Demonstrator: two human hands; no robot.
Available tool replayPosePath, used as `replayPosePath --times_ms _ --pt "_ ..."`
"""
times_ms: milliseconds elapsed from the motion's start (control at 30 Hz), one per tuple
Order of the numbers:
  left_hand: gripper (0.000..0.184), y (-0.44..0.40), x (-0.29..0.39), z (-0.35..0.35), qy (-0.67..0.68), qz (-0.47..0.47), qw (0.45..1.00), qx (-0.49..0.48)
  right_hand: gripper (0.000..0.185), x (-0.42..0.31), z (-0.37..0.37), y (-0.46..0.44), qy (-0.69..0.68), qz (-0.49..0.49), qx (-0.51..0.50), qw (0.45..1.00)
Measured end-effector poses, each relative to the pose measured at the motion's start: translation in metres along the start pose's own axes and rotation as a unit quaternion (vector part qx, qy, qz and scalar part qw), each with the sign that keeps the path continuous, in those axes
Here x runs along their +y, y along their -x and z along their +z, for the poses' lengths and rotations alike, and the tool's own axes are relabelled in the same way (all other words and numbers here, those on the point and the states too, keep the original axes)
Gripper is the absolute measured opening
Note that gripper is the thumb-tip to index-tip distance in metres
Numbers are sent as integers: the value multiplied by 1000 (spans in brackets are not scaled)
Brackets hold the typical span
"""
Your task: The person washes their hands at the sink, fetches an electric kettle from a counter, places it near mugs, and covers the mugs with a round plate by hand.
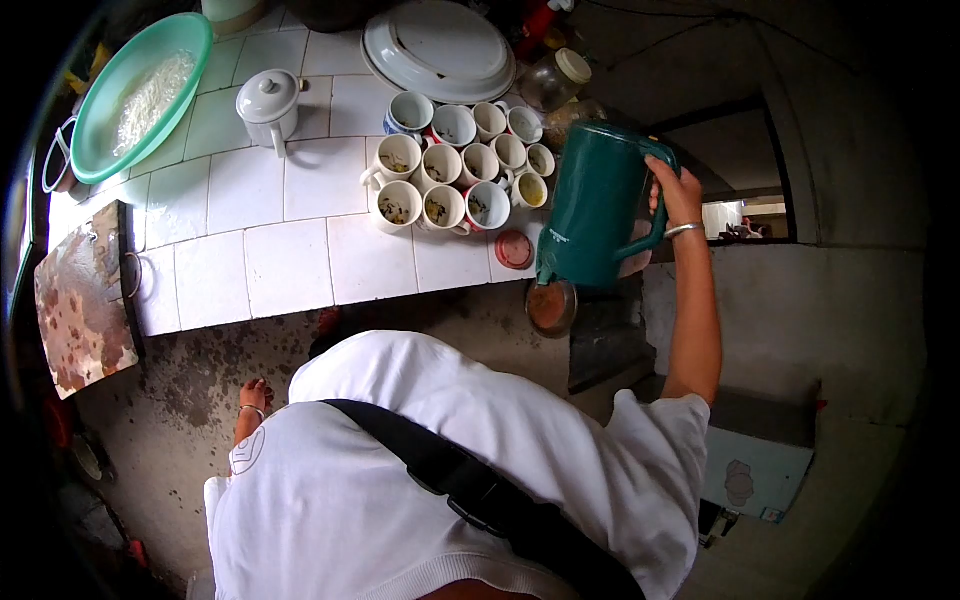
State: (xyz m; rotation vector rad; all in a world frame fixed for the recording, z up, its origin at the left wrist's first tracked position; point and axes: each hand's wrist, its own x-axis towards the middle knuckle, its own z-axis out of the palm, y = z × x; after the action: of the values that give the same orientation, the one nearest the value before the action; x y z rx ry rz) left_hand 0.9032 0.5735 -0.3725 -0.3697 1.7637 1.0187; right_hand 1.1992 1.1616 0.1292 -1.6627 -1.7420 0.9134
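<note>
My right hand [680, 192] is wrapped round the handle of a dark green thermos jug [597, 205], held tilted at the right end of the counter. Left of the jug, several mugs [441, 165] stand close together in rows, most with dark bits like leaves at the bottom. One mug at the right of the group [529, 190] holds yellowish liquid. A round red lid [514, 250] lies between the mugs and the jug. My left hand [255, 396] hangs low beside my body, away from the counter, its fingers loosely apart and nothing visible in them.
On the white tiled counter [290, 265] stand a lidded white cup [268, 105], a green basin [195, 85] with white strands, and an upturned white enamel basin [440, 50]. A glass jar [550, 85] is behind the mugs. A stained board [85, 300] leans at the left edge.
</note>
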Motion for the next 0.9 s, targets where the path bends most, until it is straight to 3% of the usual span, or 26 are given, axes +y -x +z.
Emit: replayPosePath --times_ms 300,400,600,900 --pt "17 -6 5 -4 -22 14 1000 -15 17 8 -11 25 -150 -71 54 985" --pt "17 -13 4 -7 32 19 999 -28 16 8 -15 29 -148 -82 56 984" --pt "16 5 15 3 -6 13 1000 12 18 8 -12 32 -87 -55 16 995" --pt "15 -12 -15 -8 9 28 1000 -8 24 17 8 30 25 -14 -47 998"
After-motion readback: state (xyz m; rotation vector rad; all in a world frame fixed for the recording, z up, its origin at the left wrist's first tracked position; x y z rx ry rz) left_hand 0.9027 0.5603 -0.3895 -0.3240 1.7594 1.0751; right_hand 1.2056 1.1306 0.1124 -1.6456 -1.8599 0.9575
